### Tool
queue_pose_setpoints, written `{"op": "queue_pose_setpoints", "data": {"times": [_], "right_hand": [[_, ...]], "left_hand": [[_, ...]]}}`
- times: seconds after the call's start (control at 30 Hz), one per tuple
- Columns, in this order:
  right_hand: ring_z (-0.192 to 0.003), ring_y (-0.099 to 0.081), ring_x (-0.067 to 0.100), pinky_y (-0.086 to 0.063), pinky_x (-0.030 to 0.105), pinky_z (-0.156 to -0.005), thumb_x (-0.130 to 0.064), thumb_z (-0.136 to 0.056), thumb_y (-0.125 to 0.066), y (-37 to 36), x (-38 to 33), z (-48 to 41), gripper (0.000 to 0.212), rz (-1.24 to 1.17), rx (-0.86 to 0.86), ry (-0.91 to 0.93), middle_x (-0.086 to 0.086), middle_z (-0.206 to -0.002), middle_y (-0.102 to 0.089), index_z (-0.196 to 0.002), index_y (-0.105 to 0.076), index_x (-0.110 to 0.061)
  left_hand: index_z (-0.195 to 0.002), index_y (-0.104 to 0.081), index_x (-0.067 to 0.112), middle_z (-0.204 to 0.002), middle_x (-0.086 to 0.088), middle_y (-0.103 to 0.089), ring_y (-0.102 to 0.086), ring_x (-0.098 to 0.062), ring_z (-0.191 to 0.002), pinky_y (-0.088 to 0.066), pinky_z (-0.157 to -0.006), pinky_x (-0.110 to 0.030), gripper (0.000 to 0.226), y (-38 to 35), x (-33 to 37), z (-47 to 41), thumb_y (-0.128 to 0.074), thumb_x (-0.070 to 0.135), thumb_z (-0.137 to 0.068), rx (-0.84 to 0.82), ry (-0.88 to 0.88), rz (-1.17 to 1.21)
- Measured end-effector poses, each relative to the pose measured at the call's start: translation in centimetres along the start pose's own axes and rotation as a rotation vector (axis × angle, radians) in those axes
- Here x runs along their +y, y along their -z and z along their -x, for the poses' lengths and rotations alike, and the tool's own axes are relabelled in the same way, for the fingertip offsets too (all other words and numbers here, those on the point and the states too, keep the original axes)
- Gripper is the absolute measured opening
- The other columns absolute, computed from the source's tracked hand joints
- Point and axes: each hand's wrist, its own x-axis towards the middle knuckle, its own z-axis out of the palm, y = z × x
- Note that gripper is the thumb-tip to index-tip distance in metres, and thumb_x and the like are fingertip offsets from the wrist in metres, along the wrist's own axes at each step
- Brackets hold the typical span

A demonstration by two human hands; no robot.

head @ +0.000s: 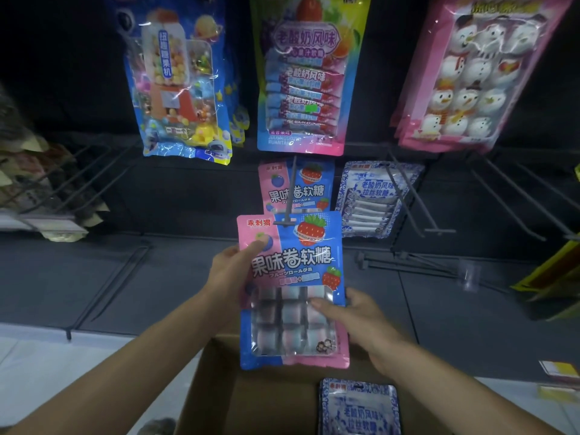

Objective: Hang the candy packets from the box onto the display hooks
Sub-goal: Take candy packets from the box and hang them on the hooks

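Threading step: the left hand pinches the packet at its 10 o'clock corner, and the right hand grips its 4 o'clock edge. The hang hole meets the hook tip, 12 o'clock of the box. The next move is probably to push it back along the hook.

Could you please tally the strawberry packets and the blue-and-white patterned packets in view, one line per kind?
Strawberry packets: 2 (one held, one hanging behind it)
Blue-and-white packets: 2 (one hanging, one in the box at)
Total: 4
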Motion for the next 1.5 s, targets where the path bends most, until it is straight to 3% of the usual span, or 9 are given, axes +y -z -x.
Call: {"op": "queue_pose_setpoints", "data": {"times": [0.1, 0.23, 0.37, 0.8, 1.03, 1.13, 1.23, 1.37, 1.5], "right_hand": [[-0.099, -0.075, 0.008, -0.057, 0.025, -0.086, -0.038, -0.086, -0.086, 0.1, -0.4, 0.3, 0.034, 0.000, 0.035, 0.027, -0.011, -0.106, -0.080, -0.115, -0.074, -0.026], [-0.092, -0.076, 0.006, -0.053, 0.022, -0.071, -0.038, -0.085, -0.085, 0.2, -1.3, 0.7, 0.030, -0.023, 0.056, 0.034, -0.011, -0.100, -0.081, -0.111, -0.076, -0.027], [-0.086, -0.078, 0.007, -0.052, 0.014, -0.061, -0.032, -0.089, -0.083, 0.3, -2.2, 0.6, 0.022, -0.033, 0.068, 0.052, -0.008, -0.096, -0.082, -0.108, -0.077, -0.023], [-0.101, -0.074, 0.018, -0.061, 0.038, -0.088, 0.002, -0.079, -0.084, -1.2, -4.2, -1.6, 0.068, 0.002, 0.168, 0.108, -0.001, -0.111, -0.075, -0.133, -0.054, -0.028], [-0.075, -0.059, 0.005, -0.045, 0.019, -0.057, 0.009, -0.084, -0.065, -1.7, -5.4, -3.3, 0.051, 0.088, 0.129, 0.103, -0.006, -0.092, -0.065, -0.124, -0.056, -0.021], [-0.067, -0.056, 0.009, -0.043, 0.018, -0.049, 0.006, -0.086, -0.065, -1.7, -5.1, -4.3, 0.031, 0.123, 0.174, 0.076, -0.001, -0.083, -0.061, -0.097, -0.056, -0.021], [-0.075, -0.057, 0.013, -0.043, 0.024, -0.058, 0.008, -0.081, -0.067, -1.9, -4.5, -5.5, 0.030, 0.162, 0.225, 0.054, 0.002, -0.085, -0.065, -0.082, -0.054, -0.019], [-0.092, -0.063, 0.010, -0.051, 0.028, -0.076, 0.007, -0.079, -0.068, -2.2, -3.6, -7.5, 0.036, 0.108, 0.235, 0.062, 0.003, -0.108, -0.071, -0.097, -0.059, -0.022], [-0.104, -0.066, 0.017, -0.055, 0.037, -0.094, 0.004, -0.078, -0.069, -1.9, -3.5, -9.3, 0.056, 0.147, 0.257, 0.066, -0.004, -0.111, -0.071, -0.123, -0.054, -0.026]], "left_hand": [[-0.095, -0.071, 0.001, -0.053, 0.002, -0.065, -0.056, -0.009, -0.039, -0.041, -0.039, -0.021, 0.032, 0.8, -0.9, 2.2, -0.075, 0.033, -0.096, -0.065, 0.026, -0.081], [-0.110, -0.072, 0.010, -0.091, -0.006, -0.081, -0.078, -0.024, -0.079, -0.057, -0.067, -0.035, 0.032, 2.0, -2.4, 4.5, -0.083, 0.030, -0.087, -0.181, 0.093, -0.193], [-0.112, -0.072, 0.007, -0.093, -0.011, -0.081, -0.079, -0.026, -0.077, -0.059, -0.056, -0.033, 0.031, 2.1, -3.3, 4.5, -0.085, 0.018, -0.087, -0.180, 0.109, -0.241], [-0.132, -0.058, 0.033, -0.118, 0.005, -0.075, -0.078, -0.017, -0.094, -0.067, -0.069, -0.042, 0.040, 0.3, -3.5, 0.1, -0.071, 0.018, -0.097, -0.033, -0.369, -0.274], [-0.121, -0.062, 0.046, -0.105, 0.016, -0.073, -0.074, -0.010, -0.089, -0.065, -0.068, -0.042, 0.030, -0.6, -3.3, -2.1, -0.058, 0.027, -0.099, 0.067, -0.423, -0.413], [-0.115, -0.065, 0.030, -0.097, 0.009, -0.074, -0.068, -0.004, -0.083, -0.050, -0.065, -0.020, 0.018, -0.8, -3.4, -3.2, -0.051, 0.037, -0.105, 0.141, -0.475, -0.517], [-0.113, -0.063, 0.027, -0.094, 0.012, -0.069, -0.067, -0.004, -0.085, -0.049, -0.067, -0.021, 0.020, -1.2, -3.6, -3.9, -0.054, 0.044, -0.104, 0.122, -0.408, -0.463], [-0.121, -0.062, 0.026, -0.103, 0.014, -0.069, -0.071, -0.008, -0.092, -0.065, -0.079, -0.043, 0.048, -1.4, -3.6, -5.1, -0.058, 0.058, -0.085, 0.090, -0.337, -0.340], [-0.124, -0.063, 0.014, -0.101, 0.001, -0.071, -0.066, -0.005, -0.079, -0.049, -0.051, -0.010, 0.032, -1.9, -3.4, -6.7, -0.055, 0.038, -0.105, 0.130, -0.371, -0.427]]}}
